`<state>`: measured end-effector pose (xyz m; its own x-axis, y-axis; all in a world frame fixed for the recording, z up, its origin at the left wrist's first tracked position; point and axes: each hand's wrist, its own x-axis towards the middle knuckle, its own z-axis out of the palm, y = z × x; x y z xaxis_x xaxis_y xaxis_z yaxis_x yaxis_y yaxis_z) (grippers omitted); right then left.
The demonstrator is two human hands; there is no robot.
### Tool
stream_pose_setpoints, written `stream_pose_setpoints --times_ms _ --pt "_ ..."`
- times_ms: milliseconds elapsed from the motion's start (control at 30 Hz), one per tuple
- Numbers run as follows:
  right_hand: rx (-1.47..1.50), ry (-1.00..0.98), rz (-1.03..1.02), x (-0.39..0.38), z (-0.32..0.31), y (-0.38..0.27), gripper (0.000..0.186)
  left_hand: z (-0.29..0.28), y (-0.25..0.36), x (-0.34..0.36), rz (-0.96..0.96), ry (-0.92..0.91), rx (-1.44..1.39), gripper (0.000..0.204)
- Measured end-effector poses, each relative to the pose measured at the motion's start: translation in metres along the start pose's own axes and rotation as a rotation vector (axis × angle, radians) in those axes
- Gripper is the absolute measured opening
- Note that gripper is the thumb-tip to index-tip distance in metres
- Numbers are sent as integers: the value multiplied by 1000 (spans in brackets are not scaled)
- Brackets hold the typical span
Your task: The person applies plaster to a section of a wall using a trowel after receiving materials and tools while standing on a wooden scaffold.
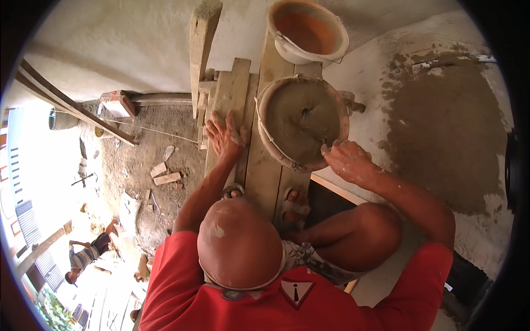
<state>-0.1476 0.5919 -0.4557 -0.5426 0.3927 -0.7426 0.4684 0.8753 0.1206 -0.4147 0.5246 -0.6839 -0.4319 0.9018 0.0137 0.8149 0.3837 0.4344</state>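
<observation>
On the planks (262,175), we are resting our left hand (225,138) with fingers spread, while our right hand (349,160) is holding its fingers curled at the near right edge of the bucket (344,121) of wet mortar (295,124); we cannot tell whether they are gripping anything. Ideally, we are steadying the bucket against tipping.
</observation>
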Motion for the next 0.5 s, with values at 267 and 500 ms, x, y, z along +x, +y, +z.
stream_pose_setpoints --times_ms 267,500 --pt "-82 357 395 -98 -50 45 31 -5 -8 -4 -33 -2 15 68" --pt "475 -64 621 -115 -45 58 44 0 -6 -3 -16 4 25 70"
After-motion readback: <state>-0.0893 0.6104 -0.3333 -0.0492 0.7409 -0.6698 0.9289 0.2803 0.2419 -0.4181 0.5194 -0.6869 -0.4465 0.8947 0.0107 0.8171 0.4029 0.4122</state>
